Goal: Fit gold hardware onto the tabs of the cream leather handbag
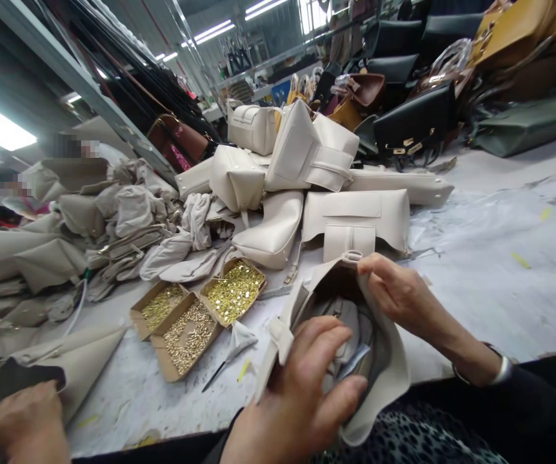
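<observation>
A cream handbag is tilted toward me at the table's front edge, its mouth open. Inside it lie pale pouch-like lining parts and a small bluish-white piece, partly hidden. My right hand pinches the bag's upper rim near a small ring. My left hand is at the near left side of the mouth, thumb and fingers spread apart over the opening, slightly blurred. Just beyond the bag, another cream bag with a flap strap lies on the table.
Cardboard trays hold gold metal fittings and small rivets. A dark-tipped tool lies beside them. Cream bags are piled behind; black bags stand at back right. Another person's hand holds a cream piece at left.
</observation>
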Demonstrator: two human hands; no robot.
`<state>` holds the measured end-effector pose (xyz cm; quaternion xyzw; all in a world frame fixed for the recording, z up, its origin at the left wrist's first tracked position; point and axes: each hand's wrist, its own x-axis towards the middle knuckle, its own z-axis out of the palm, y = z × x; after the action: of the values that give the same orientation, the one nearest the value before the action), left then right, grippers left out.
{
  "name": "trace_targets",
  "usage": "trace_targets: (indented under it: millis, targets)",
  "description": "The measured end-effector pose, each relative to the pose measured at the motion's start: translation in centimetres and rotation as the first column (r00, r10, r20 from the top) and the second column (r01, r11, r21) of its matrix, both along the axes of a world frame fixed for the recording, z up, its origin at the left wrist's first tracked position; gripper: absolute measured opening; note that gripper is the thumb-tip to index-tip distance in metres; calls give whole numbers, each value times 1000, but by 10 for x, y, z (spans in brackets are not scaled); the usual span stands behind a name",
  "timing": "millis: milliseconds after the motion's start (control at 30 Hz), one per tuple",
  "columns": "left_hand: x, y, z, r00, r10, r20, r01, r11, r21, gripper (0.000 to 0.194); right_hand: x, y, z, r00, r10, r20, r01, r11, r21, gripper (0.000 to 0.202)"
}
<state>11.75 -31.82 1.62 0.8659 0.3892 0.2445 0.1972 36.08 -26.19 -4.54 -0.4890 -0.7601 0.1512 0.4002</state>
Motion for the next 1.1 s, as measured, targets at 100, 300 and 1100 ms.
trace_targets:
  millis: [100,300,1100]
  targets:
    - [2,20,-10,999,23,-35,-25,997,-71,55,-12,28,-8,995,48,-85,-50,998,-28,17]
    - [1,70,-39,962,270,33,-233,881,-412,41,-24,59,-26,967,255,-11,-255,967,1,27]
    - [20,51,-25,775,624,102,-305,510,-804,51,-12,65,-35,980,196,-39,-196,981,12,33]
